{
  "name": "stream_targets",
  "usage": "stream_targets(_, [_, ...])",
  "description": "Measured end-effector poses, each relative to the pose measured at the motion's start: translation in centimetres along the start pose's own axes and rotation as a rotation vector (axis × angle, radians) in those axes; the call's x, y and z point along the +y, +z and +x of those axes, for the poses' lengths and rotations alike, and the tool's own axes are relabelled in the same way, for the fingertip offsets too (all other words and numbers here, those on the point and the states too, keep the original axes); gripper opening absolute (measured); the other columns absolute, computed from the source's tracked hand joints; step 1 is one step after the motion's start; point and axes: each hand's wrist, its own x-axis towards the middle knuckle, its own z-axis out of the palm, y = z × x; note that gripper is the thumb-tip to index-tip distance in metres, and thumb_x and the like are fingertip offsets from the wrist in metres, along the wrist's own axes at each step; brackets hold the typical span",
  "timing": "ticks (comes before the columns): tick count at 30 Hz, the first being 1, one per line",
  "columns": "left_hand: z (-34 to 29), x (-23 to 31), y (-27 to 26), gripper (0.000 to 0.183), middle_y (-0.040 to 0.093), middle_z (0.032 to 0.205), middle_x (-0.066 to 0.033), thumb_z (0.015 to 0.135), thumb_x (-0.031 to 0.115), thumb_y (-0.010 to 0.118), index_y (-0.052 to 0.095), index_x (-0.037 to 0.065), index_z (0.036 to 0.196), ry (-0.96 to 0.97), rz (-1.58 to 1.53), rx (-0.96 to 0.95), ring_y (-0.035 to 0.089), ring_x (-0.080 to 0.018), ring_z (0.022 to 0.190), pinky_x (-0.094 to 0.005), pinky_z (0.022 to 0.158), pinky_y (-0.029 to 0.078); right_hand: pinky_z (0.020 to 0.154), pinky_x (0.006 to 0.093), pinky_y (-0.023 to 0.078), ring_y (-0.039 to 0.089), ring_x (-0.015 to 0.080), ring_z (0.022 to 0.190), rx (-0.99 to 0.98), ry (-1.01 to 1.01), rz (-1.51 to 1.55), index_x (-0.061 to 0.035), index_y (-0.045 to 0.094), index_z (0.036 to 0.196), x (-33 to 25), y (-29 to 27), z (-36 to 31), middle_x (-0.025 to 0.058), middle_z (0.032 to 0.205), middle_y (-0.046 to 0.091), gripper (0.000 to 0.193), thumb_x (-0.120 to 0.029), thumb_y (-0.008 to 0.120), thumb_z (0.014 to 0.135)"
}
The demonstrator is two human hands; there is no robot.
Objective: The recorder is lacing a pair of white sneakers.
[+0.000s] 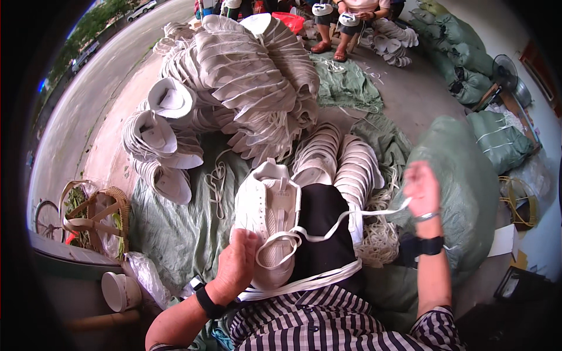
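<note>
A white sneaker upper (249, 202) lies on my lap, its toe toward me. At the toe's left side my left hand (237, 263) is closed on it. One white shoelace (333, 235) loops over the toe and runs from the upper to the right. The far end of that lace is pinched in my right hand (422, 186), raised well off to the right and a little blurred. Under the upper shows black cloth (321, 225) on my leg. A bunch of white laces (322, 277) stretches across my lap.
A big heap of nested white shoe uppers (243, 76) stands ahead, with smaller stacks (357, 164) nearer. Green sheeting (170, 216) covers the ground. A full green sack (459, 187) sits at right, a woven basket (114, 216) at left. Another person's hands (364, 14) work at the back.
</note>
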Motion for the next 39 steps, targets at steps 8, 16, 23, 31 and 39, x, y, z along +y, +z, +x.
stream_targets(8, [1.1,0.8,-1.9,0.015,0.054,0.070,-0.0121,0.095,0.014,0.045,0.047,0.003,0.105,-0.042,-0.217,-0.010,0.057,-0.0210,0.065,-0.0321,0.062,0.045,0.052,0.0347,0.049,0.059,0.0276,0.060,-1.226,-0.515,-1.229,-0.0010,0.057,0.079,11.8,12.5,-10.2,0.0117,0.071,0.059,0.017,-0.015,0.052,0.089])
stream_targets(16, [0.0,0.5,-0.4,0.017,0.060,0.077,-0.0046,0.092,0.002,0.045,0.057,-0.001,0.104,-0.040,-0.370,0.171,0.054,-0.0085,0.063,-0.0219,0.060,0.046,0.044,0.0187,0.044,0.058,0.0080,0.049,-0.809,0.607,-1.108,-0.0015,0.062,0.090,1.4,8.5,-8.8,0.0070,0.088,0.064,0.018,-0.012,0.048,0.090])
stream_targets(23, [-0.8,0.1,-1.2,0.007,0.060,0.067,-0.0062,0.088,0.006,0.056,0.058,0.000,0.089,-0.172,-0.316,-0.087,0.056,-0.0085,0.059,-0.0248,0.056,0.046,0.038,0.0234,0.039,0.050,0.0104,0.040,-0.744,0.228,-0.956,-0.0035,0.061,0.089,4.4,10.7,-7.5,0.0069,0.060,0.061,0.014,-0.012,0.050,0.091])
stream_targets(31, [-1.2,-0.7,-0.7,0.007,0.058,0.073,-0.0074,0.085,0.005,0.061,0.058,-0.001,0.086,0.048,-0.160,0.048,0.056,-0.0105,0.067,-0.0250,0.061,0.047,0.061,0.0323,0.050,0.062,0.0191,0.062,-1.857,0.505,-1.250,-0.0047,0.062,0.086,0.8,11.9,-8.9,0.0073,0.070,0.063,0.019,-0.018,0.050,0.091])
stream_targets(39, [-1.1,-1.3,-0.2,0.008,0.059,0.074,-0.0065,0.084,0.005,0.062,0.056,-0.002,0.084,0.062,-0.129,0.044,0.056,-0.0096,0.069,-0.0235,0.062,0.046,0.067,0.0339,0.051,0.056,0.0249,0.076,-1.511,-0.393,-1.513,-0.0054,0.054,0.081,5.1,15.1,-12.3,0.0107,0.080,0.052,0.004,-0.007,0.053,0.077])
